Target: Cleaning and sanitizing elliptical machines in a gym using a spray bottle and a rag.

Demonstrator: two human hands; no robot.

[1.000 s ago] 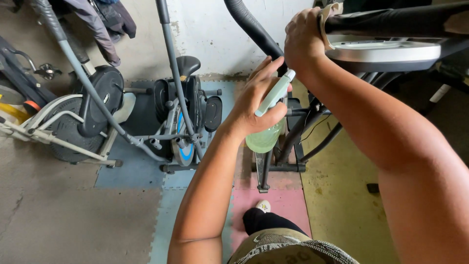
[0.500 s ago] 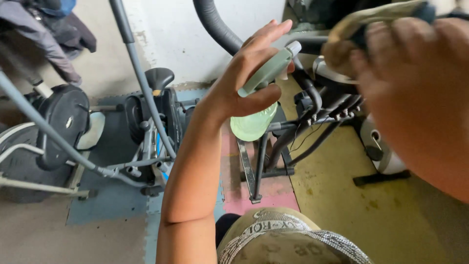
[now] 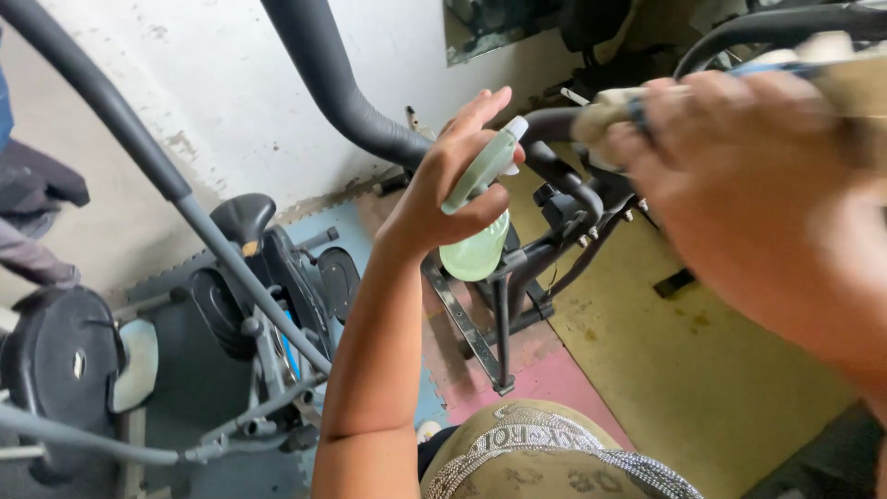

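Room: foam mats (image 3: 637, 342) are covering the floor by a white wall (image 3: 231, 102).
Left hand (image 3: 443, 189): raised, wrapping a green spray bottle (image 3: 476, 217), fingers extended upward.
Right hand (image 3: 730, 176): blurred, gripping a cloth (image 3: 605, 115) against the black handlebar (image 3: 767, 28).

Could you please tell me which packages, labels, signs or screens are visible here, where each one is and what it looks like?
Spray bottle: held up in the left hand at centre frame; pale green, rounded body, light trigger head; no label visible on it.
Round badge: on the black flywheel cover of the exercise bike at lower left; small, pale oval.
No screens, signs or other packages show clearly; the right hand is blurred, gripping a beige cloth.
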